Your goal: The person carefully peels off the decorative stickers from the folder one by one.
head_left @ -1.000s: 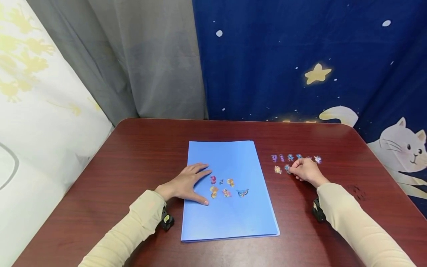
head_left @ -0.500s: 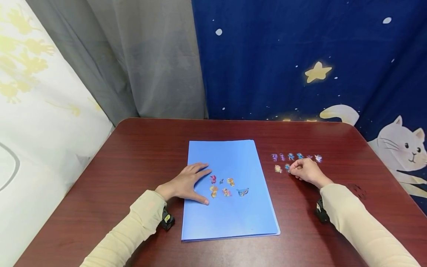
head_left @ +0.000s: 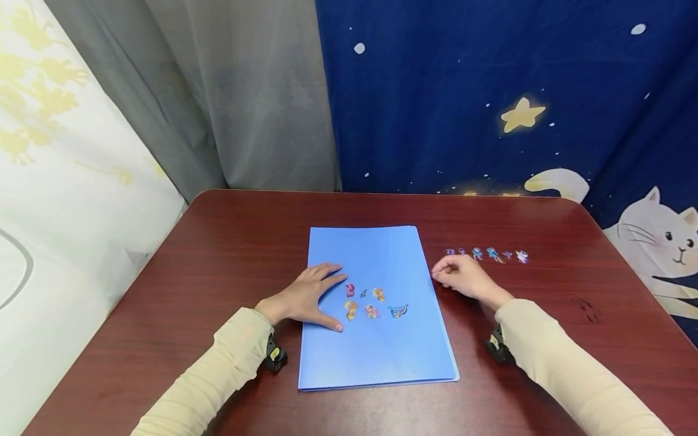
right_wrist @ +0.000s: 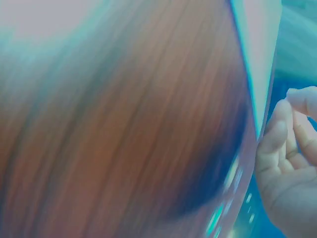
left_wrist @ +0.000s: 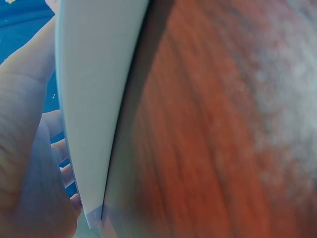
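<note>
My left hand [head_left: 302, 300] rests with fingers spread on the left part of a blue folder [head_left: 376, 357]. Several small cartoon pony stickers [head_left: 372, 311] lie on the cover, just right of those fingers. Beside the folder's right edge, my right hand [head_left: 463, 278] has thumb and index finger brought together, pinching a small sticker [head_left: 434, 275] that is mostly hidden by the fingertips. In the right wrist view, the fingertips of this hand [right_wrist: 290, 148] meet close to the folder's edge [right_wrist: 257, 59]. A row of pony stickers [head_left: 493, 254] lies on the table behind the right hand.
The dark red wooden table [head_left: 240, 242] extends on both sides of the folder. Dark marks [head_left: 586, 310] show on the table at the right. A grey curtain [head_left: 267, 97] and a blue starry curtain [head_left: 436, 97] hang behind the far edge.
My right hand has moved left from the front sticker row to the folder's right edge, carrying a sticker pinched in its fingertips. My left hand has stayed on the folder.
</note>
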`<state>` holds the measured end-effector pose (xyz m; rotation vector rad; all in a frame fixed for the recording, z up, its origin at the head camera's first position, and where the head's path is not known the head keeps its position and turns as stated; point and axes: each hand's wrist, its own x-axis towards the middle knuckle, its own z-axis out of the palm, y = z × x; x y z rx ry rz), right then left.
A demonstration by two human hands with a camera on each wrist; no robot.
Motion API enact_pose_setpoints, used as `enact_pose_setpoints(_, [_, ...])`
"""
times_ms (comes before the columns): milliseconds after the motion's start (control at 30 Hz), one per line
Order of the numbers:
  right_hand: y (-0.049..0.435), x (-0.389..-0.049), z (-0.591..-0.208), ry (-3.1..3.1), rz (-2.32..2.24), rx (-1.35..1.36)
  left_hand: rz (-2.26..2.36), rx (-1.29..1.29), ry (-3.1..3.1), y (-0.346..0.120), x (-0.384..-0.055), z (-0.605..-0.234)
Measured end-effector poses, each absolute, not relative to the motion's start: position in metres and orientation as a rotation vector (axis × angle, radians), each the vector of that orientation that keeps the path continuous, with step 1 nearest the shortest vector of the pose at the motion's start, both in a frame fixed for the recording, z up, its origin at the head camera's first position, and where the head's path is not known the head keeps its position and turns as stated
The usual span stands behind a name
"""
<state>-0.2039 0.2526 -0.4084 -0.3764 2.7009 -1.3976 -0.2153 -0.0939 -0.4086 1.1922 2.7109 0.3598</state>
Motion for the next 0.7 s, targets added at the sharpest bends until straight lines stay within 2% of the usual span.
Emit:
enact_pose_setpoints(233, [0.197, -0.213, -0.402, 2.57, -1.364, -0.653, 0.381, 1.188, 2.703, -0.094, -0.215, -0.406])
enact_pose_setpoints(433, [0.172, -0.214, -0.404, 2.573, -1.164, -0.84, 0.372, 1.191, 2.709, -0.092, -0.214, -0.407])
enact_pose_setpoints(700, [0.153, -0.214, -0.408, 2.749, -0.954, -0.868, 0.281, 1.171, 2.723, -0.093, -0.213, -0.405])
